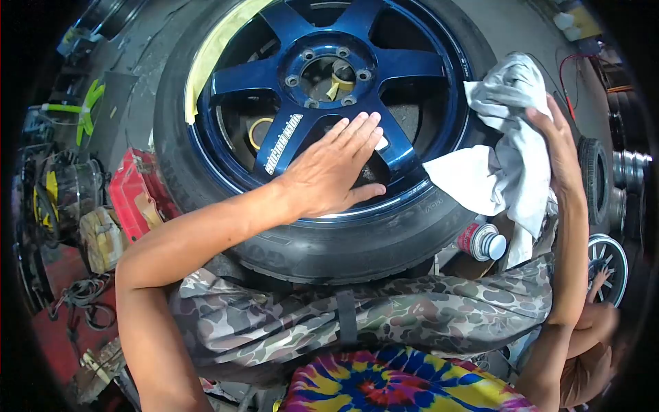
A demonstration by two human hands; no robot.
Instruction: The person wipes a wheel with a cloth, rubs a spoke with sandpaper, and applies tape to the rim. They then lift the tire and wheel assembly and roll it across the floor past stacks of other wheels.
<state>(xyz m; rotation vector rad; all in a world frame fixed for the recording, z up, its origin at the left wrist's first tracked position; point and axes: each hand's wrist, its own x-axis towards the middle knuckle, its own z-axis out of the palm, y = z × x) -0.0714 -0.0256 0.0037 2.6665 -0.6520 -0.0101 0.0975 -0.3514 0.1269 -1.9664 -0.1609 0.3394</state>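
A blue wheel point(254, 75) with a black tire point(288, 254) lies flat in front of me. My left hand point(336, 165) reaches over the wheel's near spokes, palm down and open, its fingers stretched out. Beside its wrist, pale lettering point(283, 144) runs along one spoke. My right hand point(557, 141) is closed on a crumpled white cloth point(518, 130) at the tire's right side, and part of the cloth drapes over the tire. Yellow masking tape point(208, 58) lines the rim's upper left edge.
A can with a silver cap point(484, 242) stands under the tire's right edge. Tape rolls point(259, 133) show through the wheel's openings. On the left are a red container point(137, 192) and a green stand point(86, 110). Another person point(590, 329) sits at the lower right near a wheel point(611, 264).
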